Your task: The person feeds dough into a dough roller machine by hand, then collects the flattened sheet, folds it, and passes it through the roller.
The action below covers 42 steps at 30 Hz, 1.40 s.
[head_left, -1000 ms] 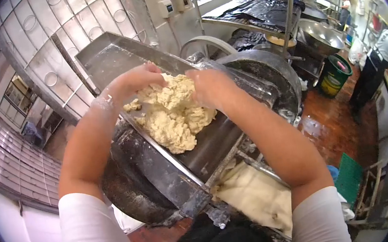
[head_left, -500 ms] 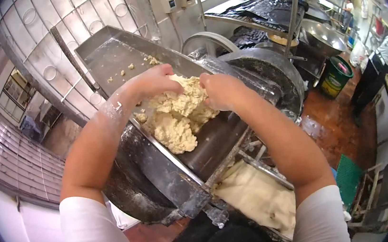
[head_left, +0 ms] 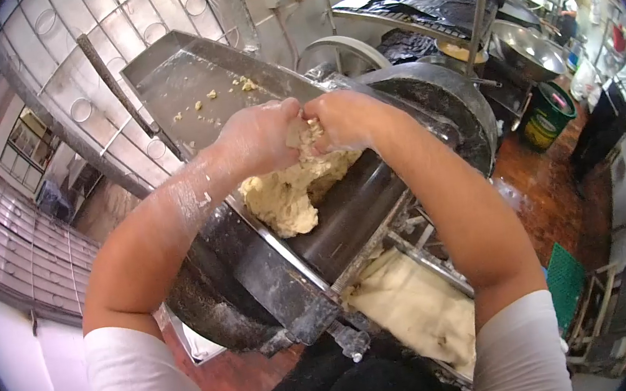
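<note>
A rough, crumbly mass of dough lies on the dark metal roller of a floury machine. Above its far side my left hand, dusted white, is closed on the dough with fingers curled. Close against it, my right hand also grips dough, and some shows between the two hands. Both sets of fingertips are partly hidden. Beyond the hands, a sloping metal tray carries scattered dough crumbs. Below the roller, a smooth pale sheet of dough rests at the machine's near side.
At right stand a large dark wheel guard and a green bucket. A co-worker in a white top is at far right. Behind are a rack with black plastic and a big metal bowl. A barred gate rises at left.
My hands have come closer together over the dough, and my left hand is turned more inward. The dough under them sits lower and more bunched. The view has shifted slightly.
</note>
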### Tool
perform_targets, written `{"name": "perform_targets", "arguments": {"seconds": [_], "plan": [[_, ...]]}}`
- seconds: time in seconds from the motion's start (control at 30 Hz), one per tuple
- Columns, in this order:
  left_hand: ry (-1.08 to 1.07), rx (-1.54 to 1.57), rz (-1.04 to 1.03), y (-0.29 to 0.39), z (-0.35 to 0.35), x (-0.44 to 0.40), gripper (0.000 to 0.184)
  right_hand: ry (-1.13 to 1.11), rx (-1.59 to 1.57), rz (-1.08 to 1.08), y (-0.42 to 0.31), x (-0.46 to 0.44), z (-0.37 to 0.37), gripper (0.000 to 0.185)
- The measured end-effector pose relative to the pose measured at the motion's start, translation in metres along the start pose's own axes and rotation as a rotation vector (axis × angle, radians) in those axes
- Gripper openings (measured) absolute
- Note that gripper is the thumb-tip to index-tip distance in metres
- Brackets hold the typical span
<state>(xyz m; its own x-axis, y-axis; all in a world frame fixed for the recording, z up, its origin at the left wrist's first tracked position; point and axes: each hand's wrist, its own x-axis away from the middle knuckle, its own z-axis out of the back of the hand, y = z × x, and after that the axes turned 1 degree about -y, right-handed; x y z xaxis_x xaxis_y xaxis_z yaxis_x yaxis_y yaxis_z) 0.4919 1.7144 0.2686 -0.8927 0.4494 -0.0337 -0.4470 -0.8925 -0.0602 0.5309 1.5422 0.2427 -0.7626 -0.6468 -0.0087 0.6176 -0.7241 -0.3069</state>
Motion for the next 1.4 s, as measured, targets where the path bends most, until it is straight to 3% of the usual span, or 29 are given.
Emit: {"name": "perform_targets", "arguments": {"seconds": [0.23,0.43,0.53,0.63,0.7,0.73,0.87,0.93,1.03,1.1,1.17,1.27,1.4], "plan": [[0.136,0.018,0.027,0.016,-0.019,0.021,0.049,0.162,0.103,-0.048,-0.011,0.017,-0.014,0.045],[-0.064,0.033,0.056,0.025,0.006,0.019,0.065,0.192,0.051,-0.085,-0.006,0.027,-0.022,0.044],[0.282,-0.236,-0.153,0.028,0.006,0.025,0.076,0.121,0.007,-0.114,0.0,0.019,-0.023,0.04],[0.372,-0.38,-0.226,0.031,-0.019,0.018,0.084,0.119,-0.031,-0.082,0.01,0.013,-0.035,0.036],[0.038,-0.244,-0.028,0.033,-0.014,0.009,0.089,0.232,-0.047,-0.022,0.011,0.017,-0.039,0.034],[-0.127,-0.184,0.068,0.034,-0.009,0.002,0.092,0.392,-0.103,-0.019,0.011,0.023,-0.041,0.033],[-0.214,0.003,0.241,0.018,-0.013,-0.012,0.093,0.956,-0.285,0.054,0.015,0.071,-0.043,0.031],[-0.252,0.132,0.345,0.01,-0.016,-0.024,0.093,0.972,-0.53,-0.044,0.018,0.112,-0.031,0.03],[-0.121,0.321,0.445,-0.012,-0.045,-0.038,0.09,1.063,-0.871,-0.114,0.029,0.157,-0.046,0.023],[-0.227,0.598,0.487,-0.03,-0.055,-0.046,0.087,1.036,-1.02,-0.203,0.035,0.183,-0.06,0.022],[-0.316,0.921,0.541,-0.048,-0.065,-0.048,0.084,0.982,-1.051,-0.292,0.039,0.201,-0.08,0.022],[-0.327,1.142,0.506,-0.047,-0.058,-0.04,0.077,0.883,-1.074,-0.442,0.046,0.229,-0.109,0.022],[-0.03,0.813,0.649,-0.05,-0.022,-0.037,0.071,0.842,-1.171,-0.549,0.061,0.266,-0.143,0.021]]}}
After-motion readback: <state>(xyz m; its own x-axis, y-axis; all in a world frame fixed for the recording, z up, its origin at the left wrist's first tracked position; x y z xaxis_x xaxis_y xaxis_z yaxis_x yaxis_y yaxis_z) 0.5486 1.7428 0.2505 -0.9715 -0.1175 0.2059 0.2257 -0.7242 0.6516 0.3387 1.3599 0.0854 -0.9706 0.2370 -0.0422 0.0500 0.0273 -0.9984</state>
